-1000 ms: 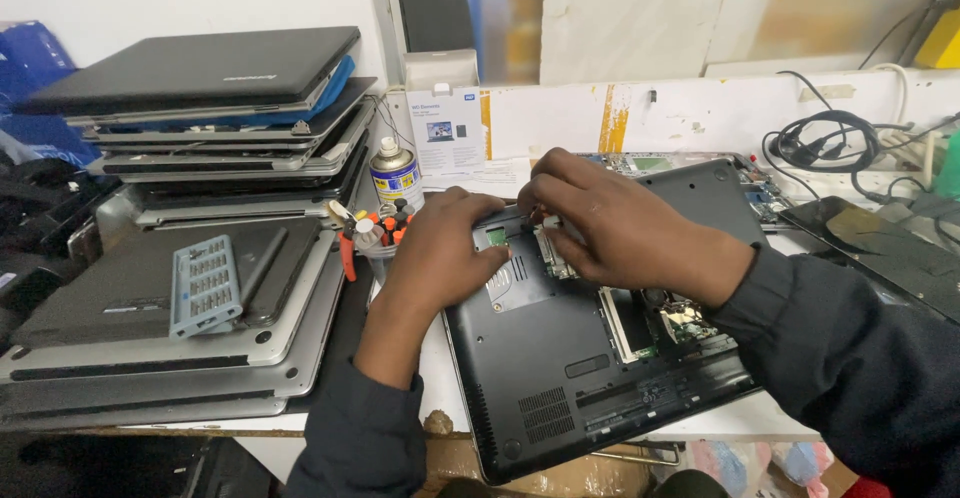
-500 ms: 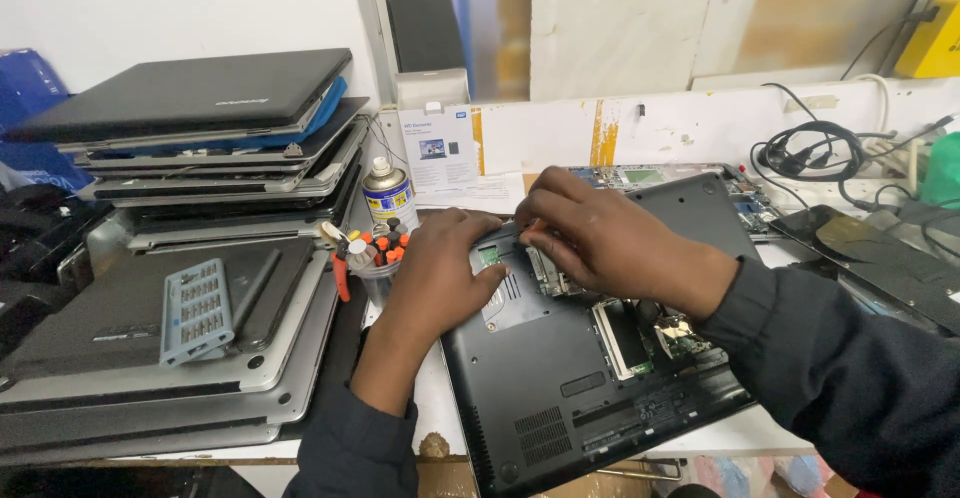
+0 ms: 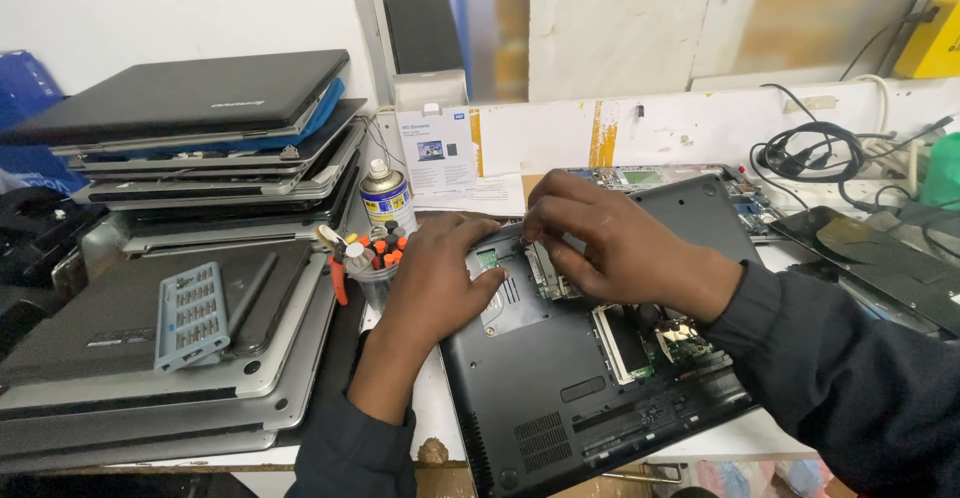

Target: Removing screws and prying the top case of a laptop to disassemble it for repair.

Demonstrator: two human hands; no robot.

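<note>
Head view: both hands have barely shifted; left hand (image 3: 440,278) presses flat on the upturned laptop (image 3: 580,388), right hand (image 3: 610,248) still pinches a small part in its open bay.

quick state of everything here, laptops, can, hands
black laptop: upside down, bottom bay open
left hand: flat on laptop base
right hand: fingers at open bay
stacked laptops: lids shut
spray can: upright, capped
bit case: shut, lying on grey laptop
</note>
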